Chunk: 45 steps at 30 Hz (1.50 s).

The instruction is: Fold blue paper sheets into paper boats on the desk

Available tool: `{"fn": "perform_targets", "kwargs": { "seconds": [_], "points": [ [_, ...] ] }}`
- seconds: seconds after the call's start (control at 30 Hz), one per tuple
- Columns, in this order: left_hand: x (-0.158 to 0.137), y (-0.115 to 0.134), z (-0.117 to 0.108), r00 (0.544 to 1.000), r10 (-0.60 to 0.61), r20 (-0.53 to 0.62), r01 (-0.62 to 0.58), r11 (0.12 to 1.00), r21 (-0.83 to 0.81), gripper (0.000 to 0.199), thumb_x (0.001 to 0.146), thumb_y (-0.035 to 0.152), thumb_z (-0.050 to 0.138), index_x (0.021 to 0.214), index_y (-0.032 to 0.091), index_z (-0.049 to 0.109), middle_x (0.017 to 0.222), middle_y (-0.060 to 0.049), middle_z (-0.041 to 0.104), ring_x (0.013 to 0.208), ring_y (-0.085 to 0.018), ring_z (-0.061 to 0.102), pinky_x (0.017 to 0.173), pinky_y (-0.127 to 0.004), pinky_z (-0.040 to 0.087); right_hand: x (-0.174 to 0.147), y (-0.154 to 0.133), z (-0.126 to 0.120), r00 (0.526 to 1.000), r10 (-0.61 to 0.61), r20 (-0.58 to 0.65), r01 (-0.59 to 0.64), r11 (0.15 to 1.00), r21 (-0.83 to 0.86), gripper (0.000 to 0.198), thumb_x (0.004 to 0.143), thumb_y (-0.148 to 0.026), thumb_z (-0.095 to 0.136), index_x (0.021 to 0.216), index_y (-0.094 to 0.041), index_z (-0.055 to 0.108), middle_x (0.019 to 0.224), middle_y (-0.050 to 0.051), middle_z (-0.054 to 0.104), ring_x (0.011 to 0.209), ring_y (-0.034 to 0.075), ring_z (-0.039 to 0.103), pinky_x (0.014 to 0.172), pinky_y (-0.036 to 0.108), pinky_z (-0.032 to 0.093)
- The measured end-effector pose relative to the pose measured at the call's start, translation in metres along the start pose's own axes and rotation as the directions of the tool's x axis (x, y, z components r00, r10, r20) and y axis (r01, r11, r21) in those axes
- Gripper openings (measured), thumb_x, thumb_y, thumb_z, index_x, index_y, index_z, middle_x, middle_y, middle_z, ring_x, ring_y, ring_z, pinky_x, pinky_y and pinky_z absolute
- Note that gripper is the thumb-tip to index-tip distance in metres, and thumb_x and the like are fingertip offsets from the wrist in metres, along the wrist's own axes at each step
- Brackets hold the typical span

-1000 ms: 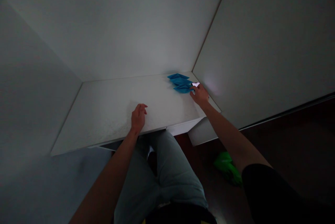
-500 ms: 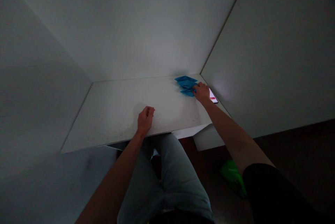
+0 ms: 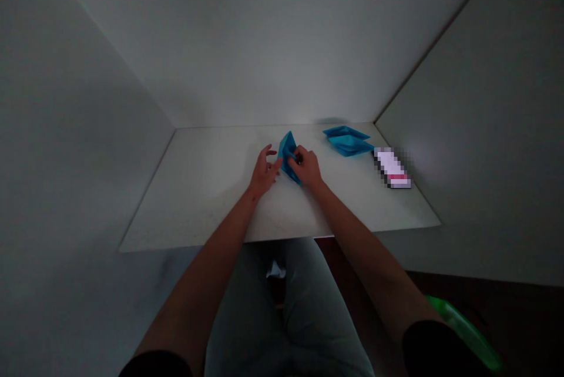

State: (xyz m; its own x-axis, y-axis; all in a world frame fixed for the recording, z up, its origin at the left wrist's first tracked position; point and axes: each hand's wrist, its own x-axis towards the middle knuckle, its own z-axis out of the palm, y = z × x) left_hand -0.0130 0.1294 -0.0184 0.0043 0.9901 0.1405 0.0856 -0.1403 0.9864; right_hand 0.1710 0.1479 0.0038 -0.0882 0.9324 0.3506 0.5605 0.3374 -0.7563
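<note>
A blue folded paper boat (image 3: 286, 145) stands above the middle of the white tabletop, its pointed ends facing away from me and toward me. My right hand (image 3: 307, 167) pinches it from the right side. On its left is my left hand (image 3: 265, 171), fingers spread and curved, with the fingertips close to the paper; whether they touch it I cannot tell. Two more blue paper boats (image 3: 348, 144) lie side by side near the back right of the table.
A phone (image 3: 393, 168) with a lit, blurred screen lies at the table's right side. White walls (image 3: 273, 42) enclose the table (image 3: 198, 189) at the back and sides. Something bright green (image 3: 467, 330) is on the dark floor at lower right.
My right hand has brought one paper boat from the back right to the middle. My left hand has moved forward to it and its fingers have spread. The view has shifted.
</note>
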Motion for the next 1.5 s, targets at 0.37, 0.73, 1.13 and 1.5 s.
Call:
{"fn": "perform_targets", "kwargs": {
  "seconds": [0.37, 0.73, 1.13, 1.5],
  "points": [
    [0.047, -0.010, -0.019, 0.987, 0.019, 0.157, -0.023, 0.999, 0.024, 0.032, 0.100, 0.038, 0.071, 0.128, 0.024, 0.074, 0.118, -0.009, 0.077, 0.076, -0.016, 0.070, 0.052, -0.022, 0.055, 0.025, 0.023, 0.025, 0.988, 0.073, 0.137, -0.138, 0.819, 0.557, 0.058, 0.088, -0.085, 0.073, 0.095, -0.029, 0.059, 0.069, -0.004, 0.058, 0.066, 0.018, 0.055, 0.066, 0.033, 0.047],
    [0.065, -0.016, -0.027, 0.967, -0.017, 0.256, 0.020, 1.000, -0.007, 0.039, 0.098, 0.046, 0.074, 0.131, 0.024, 0.070, 0.112, -0.008, 0.076, 0.073, -0.016, 0.071, 0.053, -0.024, 0.058, 0.055, 0.039, 0.026, 0.979, 0.052, 0.199, -0.166, 0.773, 0.613, 0.047, 0.089, -0.068, 0.075, 0.082, -0.028, 0.052, 0.072, -0.003, 0.052, 0.068, 0.017, 0.050, 0.067, 0.032, 0.045],
    [0.108, -0.014, -0.030, 0.961, 0.120, 0.248, -0.138, 0.989, 0.056, 0.027, 0.092, 0.038, 0.070, 0.109, 0.019, 0.079, 0.107, -0.008, 0.081, 0.103, -0.027, 0.077, 0.090, -0.038, 0.064, 0.081, 0.054, 0.019, 0.964, 0.184, 0.194, -0.267, 0.635, 0.725, 0.046, 0.090, -0.064, 0.068, 0.081, -0.029, 0.040, 0.074, -0.001, 0.045, 0.073, 0.020, 0.052, 0.069, 0.034, 0.051],
    [0.103, -0.009, -0.016, 0.997, -0.020, 0.074, 0.023, 0.999, -0.031, 0.031, 0.096, 0.045, 0.078, 0.117, 0.024, 0.067, 0.112, -0.006, 0.076, 0.069, -0.014, 0.070, 0.047, -0.021, 0.055, 0.092, 0.055, 0.028, 0.967, -0.035, 0.254, -0.135, 0.772, 0.621, 0.056, 0.077, -0.065, 0.096, 0.088, -0.028, 0.056, 0.082, -0.004, 0.057, 0.078, 0.018, 0.055, 0.072, 0.033, 0.050]
  ]
}}
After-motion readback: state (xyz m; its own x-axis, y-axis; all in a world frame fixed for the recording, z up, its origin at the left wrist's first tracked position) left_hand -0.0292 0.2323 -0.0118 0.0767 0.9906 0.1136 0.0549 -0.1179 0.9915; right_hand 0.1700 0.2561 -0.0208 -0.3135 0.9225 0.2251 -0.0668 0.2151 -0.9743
